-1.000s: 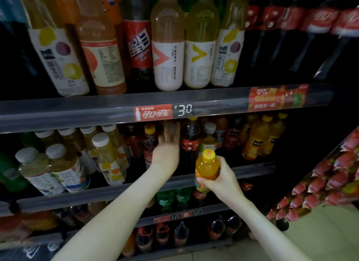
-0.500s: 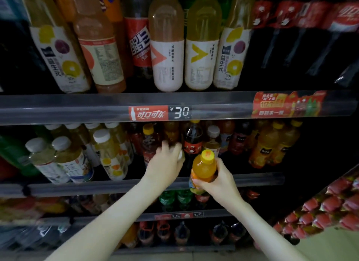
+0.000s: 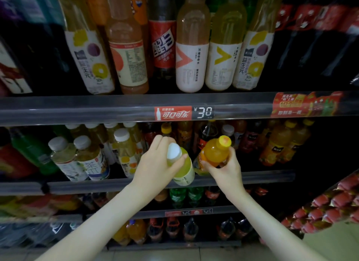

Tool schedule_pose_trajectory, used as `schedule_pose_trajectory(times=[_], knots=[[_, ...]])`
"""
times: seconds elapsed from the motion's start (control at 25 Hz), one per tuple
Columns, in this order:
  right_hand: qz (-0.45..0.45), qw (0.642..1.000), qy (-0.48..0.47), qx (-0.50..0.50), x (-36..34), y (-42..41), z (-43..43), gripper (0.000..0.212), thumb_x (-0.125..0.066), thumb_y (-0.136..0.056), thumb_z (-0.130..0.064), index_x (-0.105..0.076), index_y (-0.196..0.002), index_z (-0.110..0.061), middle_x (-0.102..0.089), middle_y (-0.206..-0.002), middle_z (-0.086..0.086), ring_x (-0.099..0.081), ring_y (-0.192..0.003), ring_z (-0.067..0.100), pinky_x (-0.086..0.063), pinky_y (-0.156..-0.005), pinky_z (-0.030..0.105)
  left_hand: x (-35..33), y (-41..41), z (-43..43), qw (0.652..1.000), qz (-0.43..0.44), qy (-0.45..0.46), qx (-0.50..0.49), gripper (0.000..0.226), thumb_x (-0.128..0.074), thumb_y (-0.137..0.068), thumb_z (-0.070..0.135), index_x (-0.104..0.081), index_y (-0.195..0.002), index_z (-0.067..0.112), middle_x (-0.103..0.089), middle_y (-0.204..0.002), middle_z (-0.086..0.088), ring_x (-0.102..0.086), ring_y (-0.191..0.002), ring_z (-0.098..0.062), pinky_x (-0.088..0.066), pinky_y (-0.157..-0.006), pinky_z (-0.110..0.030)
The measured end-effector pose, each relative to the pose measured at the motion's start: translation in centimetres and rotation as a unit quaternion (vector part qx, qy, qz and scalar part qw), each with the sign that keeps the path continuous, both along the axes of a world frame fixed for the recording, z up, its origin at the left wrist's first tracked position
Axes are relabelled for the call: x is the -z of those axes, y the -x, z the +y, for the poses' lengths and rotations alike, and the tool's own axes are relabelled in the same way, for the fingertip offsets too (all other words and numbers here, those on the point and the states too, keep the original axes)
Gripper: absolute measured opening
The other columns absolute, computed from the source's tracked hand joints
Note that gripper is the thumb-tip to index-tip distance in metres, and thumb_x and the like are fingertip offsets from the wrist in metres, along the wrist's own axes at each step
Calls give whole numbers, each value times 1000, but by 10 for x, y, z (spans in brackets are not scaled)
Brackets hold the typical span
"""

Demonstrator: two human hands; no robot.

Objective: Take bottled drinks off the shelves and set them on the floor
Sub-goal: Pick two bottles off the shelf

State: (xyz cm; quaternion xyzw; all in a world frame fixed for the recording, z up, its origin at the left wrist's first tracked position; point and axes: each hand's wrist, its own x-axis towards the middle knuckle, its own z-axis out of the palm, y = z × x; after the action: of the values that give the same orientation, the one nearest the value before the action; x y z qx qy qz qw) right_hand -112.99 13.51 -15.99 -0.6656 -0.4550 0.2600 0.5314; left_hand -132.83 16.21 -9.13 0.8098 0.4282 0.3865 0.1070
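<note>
My left hand [image 3: 155, 167] grips a yellow-green drink bottle [image 3: 183, 169] with a white cap, tilted and held in front of the middle shelf [image 3: 262, 178]. My right hand [image 3: 226, 170] grips a small orange juice bottle [image 3: 212, 153] with a yellow cap, also tilted, just to the right of the first. Both bottles are off the shelf and close together, almost touching. Behind them stand more bottles on the middle shelf, partly hidden by my hands.
A top shelf rail [image 3: 97, 109] with a red price tag [image 3: 183, 113] holds tall bottles above. White-capped tea bottles [image 3: 87, 159] stand at left, orange juice bottles [image 3: 279, 144] at right. Lower shelves hold dark bottles. A rack of red packets [image 3: 330, 202] juts in at right; pale floor [image 3: 330, 245] lies below.
My left hand reached into the middle shelf, took hold of the white-capped yellow-green bottle and drew it out. My right hand kept hold of the orange bottle, which now tilts to the right.
</note>
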Motion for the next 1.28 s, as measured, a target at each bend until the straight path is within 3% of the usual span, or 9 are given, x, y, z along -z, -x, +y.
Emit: schedule_pose_trajectory(times=[0.24,0.36,0.44,0.6,0.8,0.92,1.08,1.16,1.28], knots=[[-64,998,23,1,14,52,44,73,-84,-71,-23,-43,-131,-11,-53,-126,8,-52,-117,24,-40,-91,27,5,51,0,999,1,-42,-13,40,-51,-83,50,-56,-96,13,-49,-89,3,-46,-79,-7,-42,-62,-16],[-126,991,36,-9,23,62,54,86,-77,-79,-27,-25,-146,-12,-41,-142,10,-44,-129,26,-42,-100,36,9,72,0,999,15,-34,-26,43,-50,-82,52,-56,-97,13,-49,-89,4,-45,-80,-6,-37,-52,-9],[-192,980,51,7,24,66,57,94,-73,-82,-30,-11,-150,-16,-35,-147,11,-38,-133,27,-40,-102,41,11,84,2,999,17,-22,-24,44,-50,-82,53,-56,-97,13,-47,-89,6,-44,-77,-6,-31,-55,-6],[-416,905,35,86,20,73,58,105,-83,-70,-33,-14,-148,-13,-44,-136,21,-44,-122,38,-37,-101,49,17,99,6,1000,18,-16,-9,42,-50,-81,52,-57,-95,13,-45,-87,6,-45,-78,-8,-29,-58,-5],[-560,826,9,66,25,62,58,104,-89,-57,-25,-29,-142,-23,-44,-136,25,-33,-123,35,-36,-97,59,25,110,5,1000,15,-2,22,43,-49,-81,53,-56,-97,14,-46,-88,6,-46,-78,-8,-33,-55,-7],[-615,787,13,42,21,56,66,108,-92,-45,-26,-39,-139,-24,-48,-129,25,-38,-121,36,-26,-105,58,31,111,1,999,15,8,29,43,-50,-81,54,-56,-97,15,-46,-88,5,-47,-76,-10,-40,-56,-18],[-643,764,50,39,20,54,74,104,-94,-43,-22,-50,-137,-18,-52,-127,28,-53,-115,42,-31,-105,59,37,111,-6,1000,-2,19,19,41,-52,-81,52,-55,-96,15,-46,-88,5,-49,-74,-10,-40,-61,-20],[-638,766,69,40,21,54,77,99,-92,-51,-21,-48,-140,-20,-49,-131,27,-51,-118,42,-29,-108,58,37,111,-11,1000,-7,16,11,40,-53,-81,50,-55,-96,14,-46,-89,4,-50,-72,-11,-43,-63,-24],[-645,758,95,30,24,53,79,98,-83,-68,-22,-28,-150,-25,-36,-145,24,-36,-133,38,-14,-114,55,35,110,-18,1000,6,15,-19,40,-51,-81,51,-56,-95,14,-46,-88,5,-49,-72,-9,-43,-56,-22]])
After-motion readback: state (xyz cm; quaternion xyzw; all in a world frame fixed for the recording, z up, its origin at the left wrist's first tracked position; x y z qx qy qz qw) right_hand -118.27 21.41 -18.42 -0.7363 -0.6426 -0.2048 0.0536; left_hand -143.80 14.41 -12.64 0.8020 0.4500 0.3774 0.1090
